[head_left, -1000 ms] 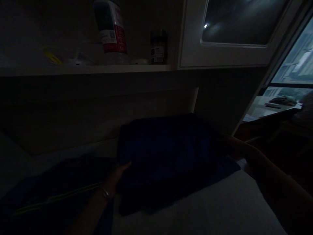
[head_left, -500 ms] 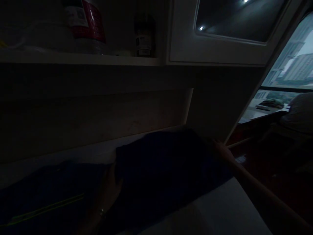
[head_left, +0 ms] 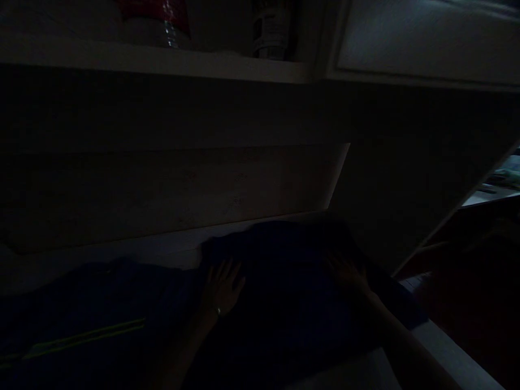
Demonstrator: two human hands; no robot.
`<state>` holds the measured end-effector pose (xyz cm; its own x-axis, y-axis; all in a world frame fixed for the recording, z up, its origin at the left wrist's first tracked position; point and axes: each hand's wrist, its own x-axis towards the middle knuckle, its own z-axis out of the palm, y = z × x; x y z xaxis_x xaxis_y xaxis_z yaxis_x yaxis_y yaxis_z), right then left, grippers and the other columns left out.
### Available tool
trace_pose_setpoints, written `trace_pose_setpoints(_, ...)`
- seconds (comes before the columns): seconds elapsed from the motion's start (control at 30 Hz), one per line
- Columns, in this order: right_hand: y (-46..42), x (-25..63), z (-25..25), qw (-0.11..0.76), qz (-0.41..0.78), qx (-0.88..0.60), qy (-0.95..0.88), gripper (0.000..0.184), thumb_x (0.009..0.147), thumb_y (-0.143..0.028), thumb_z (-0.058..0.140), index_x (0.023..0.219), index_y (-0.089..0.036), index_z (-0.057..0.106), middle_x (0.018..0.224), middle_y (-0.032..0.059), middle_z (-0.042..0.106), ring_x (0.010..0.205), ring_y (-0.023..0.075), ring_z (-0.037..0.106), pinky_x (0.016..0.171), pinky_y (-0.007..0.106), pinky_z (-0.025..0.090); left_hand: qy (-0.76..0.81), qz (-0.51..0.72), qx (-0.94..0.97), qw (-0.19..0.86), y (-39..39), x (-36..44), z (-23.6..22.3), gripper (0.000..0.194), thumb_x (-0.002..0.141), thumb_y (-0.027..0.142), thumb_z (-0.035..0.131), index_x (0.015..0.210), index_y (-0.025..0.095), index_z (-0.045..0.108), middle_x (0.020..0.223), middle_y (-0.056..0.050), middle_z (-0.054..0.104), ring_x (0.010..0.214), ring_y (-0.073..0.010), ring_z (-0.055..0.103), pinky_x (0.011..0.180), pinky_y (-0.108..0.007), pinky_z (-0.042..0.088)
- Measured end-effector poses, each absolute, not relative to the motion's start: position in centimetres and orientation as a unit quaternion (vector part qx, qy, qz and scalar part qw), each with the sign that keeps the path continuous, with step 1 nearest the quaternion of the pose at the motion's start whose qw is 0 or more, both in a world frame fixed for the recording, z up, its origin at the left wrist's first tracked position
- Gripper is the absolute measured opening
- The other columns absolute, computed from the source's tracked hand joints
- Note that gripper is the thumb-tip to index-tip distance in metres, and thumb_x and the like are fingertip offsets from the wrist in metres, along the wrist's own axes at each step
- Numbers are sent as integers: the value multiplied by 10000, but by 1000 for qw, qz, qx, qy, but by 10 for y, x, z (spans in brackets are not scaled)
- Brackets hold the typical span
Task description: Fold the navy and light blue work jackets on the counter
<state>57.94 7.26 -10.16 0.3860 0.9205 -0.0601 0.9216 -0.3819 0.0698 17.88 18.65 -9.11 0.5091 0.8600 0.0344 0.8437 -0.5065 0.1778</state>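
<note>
The scene is very dark. A folded dark blue cloth (head_left: 284, 271) lies on a pale surface (head_left: 455, 357) in front of me. My left hand (head_left: 222, 284) rests flat on the cloth's left part, fingers spread. Flat on the cloth's right part lies my right hand (head_left: 348, 273), its fingers stretched out. Another dark blue garment with a yellow-green stripe (head_left: 81, 336) lies to the left of the folded cloth.
A wooden back panel (head_left: 170, 189) rises behind the cloth. Above it a white shelf (head_left: 162, 59) holds a red-labelled bottle (head_left: 162, 16) and a small dark jar (head_left: 270, 30). A white cabinet door (head_left: 426, 49) is at upper right.
Both hands moved from gripping the cloth's side edges to lying flat on top of it. The cloth came down onto the surface. The camera tilted downward and turned a little to the left.
</note>
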Motion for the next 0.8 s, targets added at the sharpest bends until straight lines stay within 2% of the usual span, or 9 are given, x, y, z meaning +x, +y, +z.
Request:
trace_pose_setpoints(0.13, 68, 558, -78, 26, -28, 861, 508, 528, 963, -370, 315, 1490, -337, 338, 1612, 48, 181, 1466, 334, 145, 1044, 770, 97, 491, 10, 859, 148, 153, 177, -64, 696, 935, 597, 230, 1494, 195, 327, 1600, -112, 197, 1477, -326, 164, 1167, -627, 117)
trace_pose_setpoints(0.2, 55, 533, -70, 17, -47, 851, 524, 527, 972, -432, 292, 1490, -344, 336, 1611, 42, 183, 1471, 332, 128, 1037, 785, 95, 439, -8, 875, 204, 122, 169, -58, 729, 914, 650, 239, 1503, 226, 298, 1603, -99, 182, 1476, -324, 164, 1169, -623, 140)
trace_pose_setpoints(0.27, 34, 503, -70, 1, -49, 808, 587, 516, 968, -458, 313, 1480, -398, 335, 1613, -5, 167, 1479, 329, 85, 1046, 785, 41, 386, -3, 894, 228, 89, 159, -60, 688, 918, 650, 238, 1506, 295, 274, 1605, -59, 184, 1475, -312, 175, 1173, -624, 150)
trace_pose_setpoints(0.37, 4, 466, -86, -28, -35, 775, 631, 525, 976, -471, 295, 1498, -415, 279, 1610, -33, 161, 1482, 297, 94, 1092, 726, -19, 375, 37, 908, 183, 51, 150, -74, 608, 953, 577, 231, 1513, 341, 216, 1605, -26, 178, 1475, -309, 176, 1172, -645, 148)
trace_pose_setpoints(0.47, -10, 452, -99, -37, -26, 780, 624, 528, 993, -471, 241, 1513, -382, 254, 1607, -32, 168, 1482, 263, 113, 1127, 675, 7, 392, 69, 909, 123, 33, 152, -84, 587, 969, 530, 229, 1520, 332, 182, 1598, -22, 197, 1468, -308, 207, 1172, -643, 173)
trace_pose_setpoints(0.57, -10, 452, -93, -27, -30, 779, 626, 521, 997, -448, 246, 1513, -375, 254, 1609, -36, 154, 1483, 261, 106, 1131, 670, 45, 407, 72, 905, 100, 25, 151, -87, 577, 975, 498, 240, 1514, 295, 229, 1582, -39, 243, 1449, -312, 262, 1164, -623, 228)
trace_pose_setpoints(0.67, -12, 446, -78, 0, -45, 786, 616, 516, 991, -395, 277, 1504, -346, 300, 1608, -16, 161, 1479, 283, 123, 1114, 695, 90, 399, 43, 909, 111, 9, 125, -91, 598, 938, 434, 399, 1503, 290, 264, 1565, -57, 267, 1422, -328, 321, 1149, -595, 291)
trace_pose_setpoints(0.73, -20, 433, -75, -6, -53, 791, 609, 519, 984, -367, 281, 1499, -323, 328, 1602, 6, 188, 1470, 291, 166, 1107, 690, 152, 367, 23, 920, 134, -9, 93, -97, 652, 875, 401, 529, 1480, 362, 291, 1534, -27, 341, 1376, -318, 408, 1115, -523, 385)
trace_pose_setpoints(0.8, -32, 416, -82, -37, -55, 775, 628, 530, 980, -369, 264, 1507, -331, 311, 1597, 6, 207, 1463, 277, 202, 1120, 645, 201, 398, 31, 905, 143, -33, 55, -101, 636, 849, 359, 571, 1434, 453, 340, 1480, 22, 448, 1303, -287, 506, 1046, -445, 474)
